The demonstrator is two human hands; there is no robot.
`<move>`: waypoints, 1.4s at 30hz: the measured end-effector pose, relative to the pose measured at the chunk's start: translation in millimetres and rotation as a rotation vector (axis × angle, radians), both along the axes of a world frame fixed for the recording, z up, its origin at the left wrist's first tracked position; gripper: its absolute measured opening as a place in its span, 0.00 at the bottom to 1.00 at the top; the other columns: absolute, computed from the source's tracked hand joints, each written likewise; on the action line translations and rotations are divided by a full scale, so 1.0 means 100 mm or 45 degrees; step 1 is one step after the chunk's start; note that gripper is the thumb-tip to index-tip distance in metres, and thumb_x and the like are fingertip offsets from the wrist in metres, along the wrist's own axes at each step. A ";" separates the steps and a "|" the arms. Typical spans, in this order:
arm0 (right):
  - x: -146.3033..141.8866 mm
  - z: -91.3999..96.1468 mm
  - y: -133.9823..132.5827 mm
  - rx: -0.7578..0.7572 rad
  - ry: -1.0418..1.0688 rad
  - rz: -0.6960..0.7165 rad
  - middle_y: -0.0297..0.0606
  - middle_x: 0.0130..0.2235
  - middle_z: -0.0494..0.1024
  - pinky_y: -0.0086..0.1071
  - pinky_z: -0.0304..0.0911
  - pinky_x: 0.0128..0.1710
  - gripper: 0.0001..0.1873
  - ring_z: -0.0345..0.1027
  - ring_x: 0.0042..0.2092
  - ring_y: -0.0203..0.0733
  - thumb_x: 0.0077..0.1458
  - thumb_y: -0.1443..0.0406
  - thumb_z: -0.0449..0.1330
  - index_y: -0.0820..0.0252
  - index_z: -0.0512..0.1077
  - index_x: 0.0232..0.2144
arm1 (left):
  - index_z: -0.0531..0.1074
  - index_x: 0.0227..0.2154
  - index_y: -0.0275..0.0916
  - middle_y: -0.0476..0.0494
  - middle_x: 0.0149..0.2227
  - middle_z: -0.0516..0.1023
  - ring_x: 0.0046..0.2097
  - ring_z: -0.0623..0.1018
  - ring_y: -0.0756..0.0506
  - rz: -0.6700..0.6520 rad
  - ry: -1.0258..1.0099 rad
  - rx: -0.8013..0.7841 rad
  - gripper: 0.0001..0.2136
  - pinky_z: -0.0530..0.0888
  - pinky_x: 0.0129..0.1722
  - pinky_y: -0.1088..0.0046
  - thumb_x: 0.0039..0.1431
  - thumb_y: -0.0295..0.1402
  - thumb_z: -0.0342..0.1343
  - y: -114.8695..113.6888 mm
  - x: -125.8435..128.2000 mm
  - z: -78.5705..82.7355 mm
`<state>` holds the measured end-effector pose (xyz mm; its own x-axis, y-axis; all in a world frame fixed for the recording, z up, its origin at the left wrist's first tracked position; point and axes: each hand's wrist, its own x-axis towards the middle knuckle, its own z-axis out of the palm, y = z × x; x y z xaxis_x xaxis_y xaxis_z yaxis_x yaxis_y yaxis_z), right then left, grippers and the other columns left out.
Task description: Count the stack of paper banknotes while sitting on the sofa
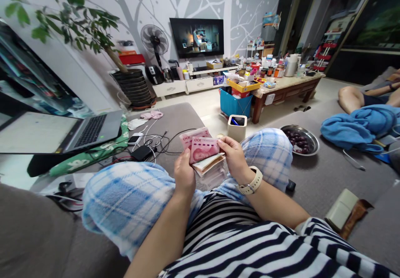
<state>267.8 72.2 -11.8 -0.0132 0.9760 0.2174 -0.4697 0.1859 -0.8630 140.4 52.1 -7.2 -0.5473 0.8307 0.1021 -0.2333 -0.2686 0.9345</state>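
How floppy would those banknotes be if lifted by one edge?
Probably quite floppy: the red banknotes look thin and slightly curved where the left hand and right hand hold them. The looser stack of notes beneath appears fanned, so it would likely slide apart. Likely light for their size too.

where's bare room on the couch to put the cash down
Right of the right hand, the grey sofa is bare between the steel plate and the pale case, and beyond the cables near the pink item. Crowded around the black adapter and laptop.
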 end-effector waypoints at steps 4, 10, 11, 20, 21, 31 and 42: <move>0.00 -0.01 0.00 -0.009 -0.011 0.004 0.28 0.23 0.65 0.28 0.52 0.28 0.12 0.54 0.26 0.32 0.48 0.57 0.62 0.59 0.68 0.23 | 0.75 0.23 0.36 0.43 0.29 0.78 0.37 0.78 0.43 -0.034 0.005 -0.022 0.09 0.73 0.40 0.69 0.46 0.38 0.60 -0.02 0.01 0.04; -0.01 -0.03 0.01 0.006 0.000 0.003 0.28 0.23 0.64 0.27 0.51 0.28 0.12 0.54 0.26 0.31 0.49 0.59 0.62 0.60 0.68 0.23 | 0.76 0.25 0.35 0.44 0.28 0.78 0.33 0.77 0.45 0.006 -0.004 0.000 0.12 0.73 0.39 0.69 0.44 0.41 0.61 0.02 -0.01 -0.04; -0.01 -0.02 0.01 0.004 0.006 0.006 0.28 0.23 0.64 0.27 0.50 0.28 0.12 0.53 0.26 0.31 0.49 0.59 0.62 0.60 0.68 0.23 | 0.76 0.25 0.35 0.44 0.29 0.78 0.34 0.77 0.45 0.010 -0.002 0.002 0.12 0.73 0.38 0.69 0.44 0.41 0.61 0.03 -0.01 -0.06; 0.00 -0.01 0.00 0.006 -0.038 0.002 0.28 0.23 0.64 0.28 0.51 0.28 0.13 0.54 0.26 0.32 0.49 0.56 0.62 0.59 0.68 0.23 | 0.76 0.24 0.36 0.44 0.30 0.79 0.34 0.77 0.45 -0.021 0.026 0.011 0.11 0.73 0.37 0.70 0.45 0.40 0.59 0.00 0.00 -0.02; 0.00 -0.02 0.00 0.011 -0.039 0.002 0.28 0.23 0.64 0.28 0.51 0.28 0.13 0.54 0.26 0.32 0.49 0.56 0.62 0.59 0.68 0.23 | 0.76 0.24 0.36 0.44 0.30 0.79 0.34 0.77 0.45 -0.024 0.019 0.006 0.11 0.73 0.38 0.70 0.45 0.40 0.59 0.00 0.00 -0.01; 0.00 -0.02 0.00 0.006 -0.045 0.004 0.28 0.23 0.64 0.28 0.52 0.29 0.13 0.54 0.26 0.32 0.49 0.56 0.62 0.59 0.68 0.23 | 0.74 0.25 0.37 0.43 0.32 0.79 0.39 0.78 0.43 0.031 -0.004 -0.081 0.06 0.73 0.41 0.68 0.49 0.34 0.57 -0.01 0.00 0.00; 0.00 0.01 -0.01 0.001 -0.044 -0.002 0.28 0.22 0.63 0.28 0.52 0.28 0.13 0.53 0.26 0.32 0.48 0.56 0.62 0.59 0.68 0.22 | 0.74 0.25 0.37 0.44 0.31 0.78 0.38 0.78 0.42 -0.039 -0.017 -0.048 0.07 0.73 0.42 0.66 0.49 0.36 0.57 -0.02 0.01 0.02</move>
<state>267.9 71.0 -11.0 -0.0195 0.9758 0.2180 -0.4396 0.1874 -0.8784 141.1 49.6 -5.3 -0.5224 0.8504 0.0632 -0.2534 -0.2255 0.9407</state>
